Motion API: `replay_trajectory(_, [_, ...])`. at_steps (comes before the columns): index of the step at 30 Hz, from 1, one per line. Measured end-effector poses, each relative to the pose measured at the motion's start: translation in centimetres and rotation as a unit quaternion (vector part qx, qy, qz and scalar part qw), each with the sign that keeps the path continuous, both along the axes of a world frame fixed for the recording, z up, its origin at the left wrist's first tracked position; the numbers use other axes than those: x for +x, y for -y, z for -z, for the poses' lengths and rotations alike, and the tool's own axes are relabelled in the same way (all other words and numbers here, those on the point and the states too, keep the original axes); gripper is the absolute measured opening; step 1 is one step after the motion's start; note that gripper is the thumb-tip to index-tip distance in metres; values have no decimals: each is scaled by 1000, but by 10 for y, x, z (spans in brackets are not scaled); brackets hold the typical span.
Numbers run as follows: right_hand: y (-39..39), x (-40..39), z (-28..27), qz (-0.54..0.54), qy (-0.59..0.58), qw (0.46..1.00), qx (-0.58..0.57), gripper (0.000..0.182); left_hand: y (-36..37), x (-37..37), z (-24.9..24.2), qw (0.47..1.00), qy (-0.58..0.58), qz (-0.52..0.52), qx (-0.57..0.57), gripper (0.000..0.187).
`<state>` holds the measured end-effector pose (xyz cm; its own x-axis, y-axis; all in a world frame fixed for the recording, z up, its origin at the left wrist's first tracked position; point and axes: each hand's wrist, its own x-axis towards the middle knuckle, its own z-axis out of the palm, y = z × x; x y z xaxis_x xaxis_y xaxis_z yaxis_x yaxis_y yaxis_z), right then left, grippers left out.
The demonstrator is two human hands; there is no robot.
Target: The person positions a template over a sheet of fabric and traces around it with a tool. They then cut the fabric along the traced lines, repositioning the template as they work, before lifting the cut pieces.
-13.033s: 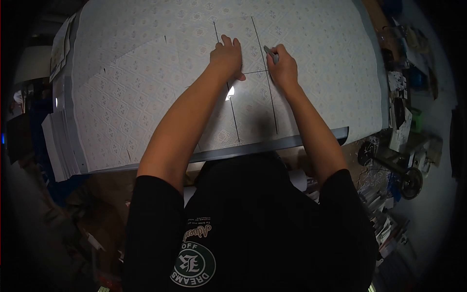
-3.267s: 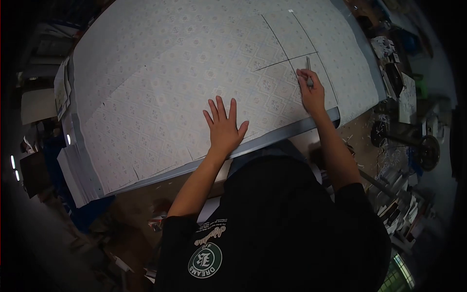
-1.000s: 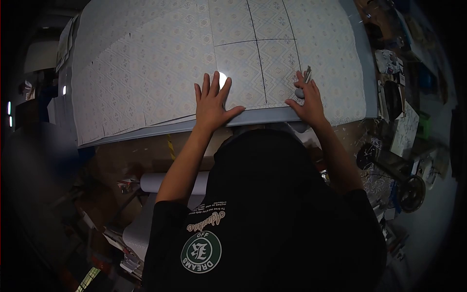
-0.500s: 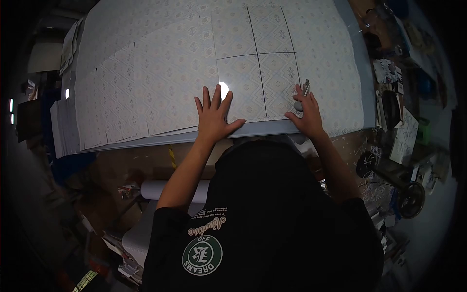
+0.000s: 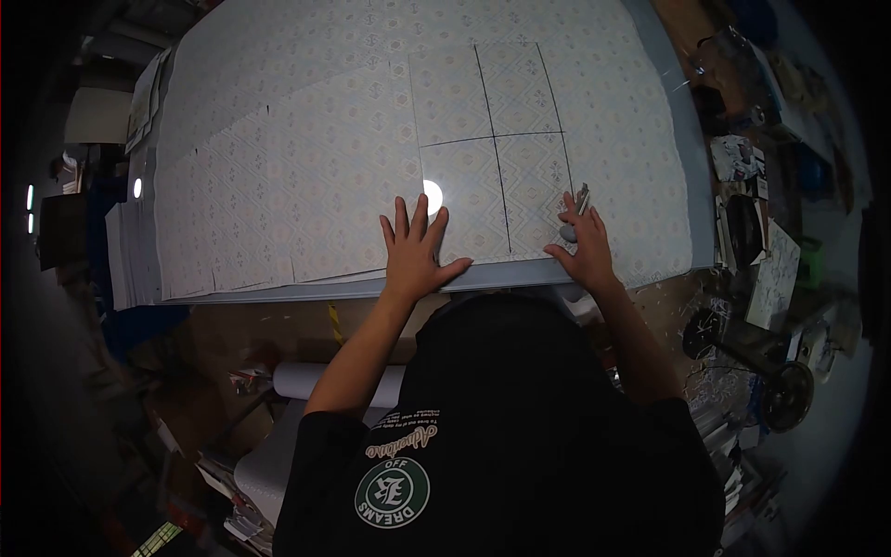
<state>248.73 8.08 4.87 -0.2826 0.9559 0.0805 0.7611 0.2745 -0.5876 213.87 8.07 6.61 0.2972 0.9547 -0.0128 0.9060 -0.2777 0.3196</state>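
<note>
My left hand point(image 5: 415, 260) lies flat with fingers spread on a pale patterned sheet point(image 5: 325, 167), close to the table's near edge. A round bright glare sits just above its fingertips. Dark straight lines point(image 5: 495, 137) cross on the sheet, between and beyond my hands. To the right, my right hand point(image 5: 587, 246) rests on the sheet beside the rightmost dark line. It holds a utility knife point(image 5: 582, 200) among its fingers, metal end pointing away from me. A rounded grey part shows near the thumb; the rest is hidden by the fingers.
The sheet covers most of a grey-edged table point(image 5: 371, 291). Overlapping cut layers lie at its left. White rolls point(image 5: 295, 379) sit below the near edge. A metal stand with a round wheel point(image 5: 791, 395) and scattered scraps are on the right.
The view has shifted, so the table, sheet and both hands appear lower in the picture. Against the sheet, my hands have hardly moved, and the knife stays in my right hand.
</note>
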Motion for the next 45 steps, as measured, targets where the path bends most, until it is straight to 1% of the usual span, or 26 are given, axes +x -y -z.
replay_trajectory(9, [-1, 0, 0, 0, -4, 1000, 1, 59, 0, -1, 1, 1000, 0, 3, 3, 96])
replay_trajectory(18, [-1, -1, -5, 6, -8, 1000, -26, 58, 0, 0, -1, 1000, 7, 3, 8, 96])
replay_trajectory(23, [0, -3, -8, 3, -20, 1000, 15, 60, 1, -1, -2, 1000, 6, -3, 7, 97])
replay_trajectory(39, [-1, -1, -6, 1, -11, 1000, 8, 60, 1, -2, -2, 1000, 12, 2, 11, 93])
replay_trajectory(45, [-1, -1, -6, -2, -15, 1000, 25, 60, 0, -2, -3, 1000, 16, 3, 13, 94])
